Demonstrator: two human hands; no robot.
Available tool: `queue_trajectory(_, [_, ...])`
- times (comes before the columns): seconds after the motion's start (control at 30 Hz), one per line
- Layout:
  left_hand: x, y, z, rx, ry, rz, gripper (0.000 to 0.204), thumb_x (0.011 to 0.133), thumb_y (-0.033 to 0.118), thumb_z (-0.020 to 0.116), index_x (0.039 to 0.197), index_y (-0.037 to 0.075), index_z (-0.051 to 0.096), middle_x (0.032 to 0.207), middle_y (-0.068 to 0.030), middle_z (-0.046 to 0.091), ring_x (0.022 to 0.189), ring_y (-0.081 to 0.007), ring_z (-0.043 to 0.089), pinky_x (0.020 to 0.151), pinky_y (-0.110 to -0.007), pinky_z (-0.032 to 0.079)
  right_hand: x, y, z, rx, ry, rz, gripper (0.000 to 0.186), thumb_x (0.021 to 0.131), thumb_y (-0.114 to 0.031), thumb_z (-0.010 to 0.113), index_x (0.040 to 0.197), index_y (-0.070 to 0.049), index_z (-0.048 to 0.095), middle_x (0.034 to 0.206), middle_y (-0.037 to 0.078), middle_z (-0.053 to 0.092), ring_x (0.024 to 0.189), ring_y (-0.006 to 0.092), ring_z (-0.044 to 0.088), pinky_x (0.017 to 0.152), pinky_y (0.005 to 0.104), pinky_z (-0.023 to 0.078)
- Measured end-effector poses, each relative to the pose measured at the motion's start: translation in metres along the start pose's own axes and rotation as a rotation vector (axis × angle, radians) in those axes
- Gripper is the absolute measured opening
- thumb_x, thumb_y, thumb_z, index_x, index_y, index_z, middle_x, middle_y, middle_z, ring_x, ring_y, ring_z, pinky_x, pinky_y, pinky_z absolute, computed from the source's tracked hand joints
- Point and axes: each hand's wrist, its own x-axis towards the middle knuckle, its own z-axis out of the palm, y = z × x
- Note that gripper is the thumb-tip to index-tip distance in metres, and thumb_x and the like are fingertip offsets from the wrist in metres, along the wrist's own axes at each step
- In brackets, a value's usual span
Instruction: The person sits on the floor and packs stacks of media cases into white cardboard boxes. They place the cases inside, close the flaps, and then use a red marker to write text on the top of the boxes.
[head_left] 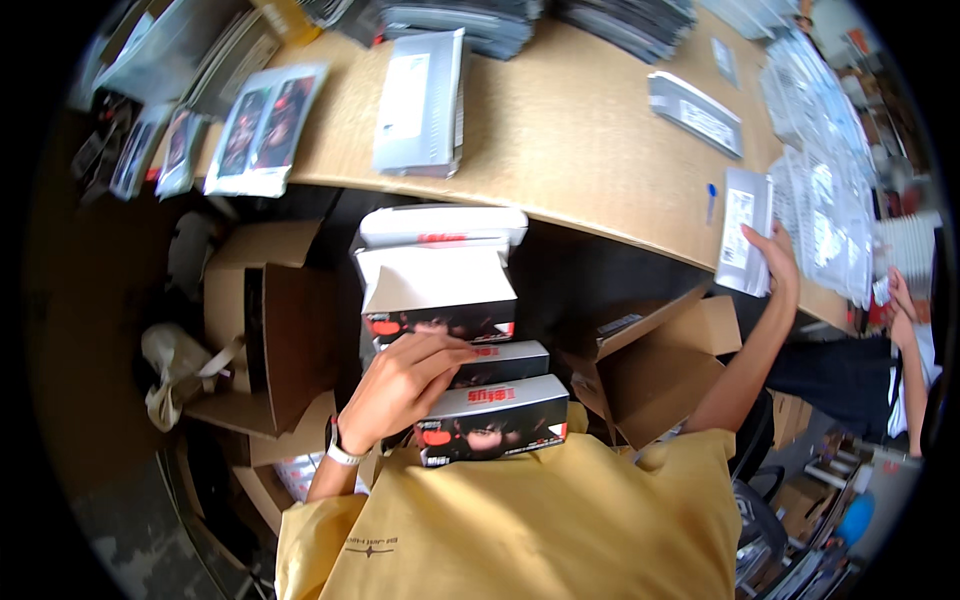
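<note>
My left hand (408, 388), with a pale band at its wrist, has its fingers bent together over the left end of a black-and-white printed box (500, 364). A similar printed box (495, 420) sits nearer, against my chest. Beyond the hand is an opened box (440, 285) with its white flap raised, and a further white box (440, 225) stands behind that, by the table edge. Out to the right, my right hand (774, 262) is closed on the edge of a flat grey packet (745, 225) with a white label, at the table's right side.
On the wooden table (570, 130) lie a stack of grey packets (415, 105), another grey packet (697, 115) and printed pouches (265, 130). Clear plastic trays (825, 220) pile up at the right. Open cartons (655, 380) stand below the table on both sides. Another person's hand (902, 298) shows far right.
</note>
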Motion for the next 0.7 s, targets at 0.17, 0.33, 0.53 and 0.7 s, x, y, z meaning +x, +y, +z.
queue_trajectory(0.17, [0.002,0.006,-0.001,-0.186,0.036,-0.034,0.024,0.095,0.000,0.063,0.118,0.002,0.068,0.111,-0.0127,0.071,0.103,-0.0327,0.068,0.096,-0.041,0.053,-0.108,-0.060,0.092,-0.057,0.060,-0.538,0.052,0.086,-0.008,0.080,0.129,0.003,0.054,0.117,0.012,0.067,0.100,0.0175,0.065,0.087,0.0313,0.053])
queue_trajectory(0.33, [0.010,0.013,0.004,-1.268,-0.168,-0.328,0.060,0.111,0.043,0.044,0.153,0.001,0.039,0.141,-0.0136,0.057,0.129,-0.0227,0.058,0.103,-0.038,0.052,-0.205,-0.114,0.189,-0.270,-0.221,-1.444,0.030,0.080,-0.018,0.077,0.108,-0.018,0.066,0.107,-0.004,0.072,0.111,0.0232,0.065,0.113,0.0555,0.031])
queue_trajectory(0.53, [-0.001,0.025,-0.001,-1.427,-0.016,-0.455,0.076,0.097,0.021,0.074,0.159,0.004,0.034,0.133,-0.0034,0.059,0.120,-0.0086,0.055,0.094,-0.023,0.052,-0.256,-0.112,0.249,-0.483,-0.154,-1.603,0.020,0.083,-0.021,0.077,0.099,-0.026,0.066,0.125,-0.008,0.066,0.130,0.0200,0.056,0.117,0.0685,0.021])
queue_trajectory(0.7, [-0.006,0.038,-0.002,-1.314,0.249,-0.291,0.071,0.096,0.010,0.075,0.155,0.003,0.036,0.141,-0.0051,0.053,0.129,-0.0119,0.050,0.106,-0.029,0.044,-0.252,-0.099,0.263,0.260,-0.431,-0.935,0.075,0.088,-0.010,0.067,0.152,-0.001,0.030,0.160,0.020,0.033,0.150,0.0352,0.033,0.123,0.0526,0.026])
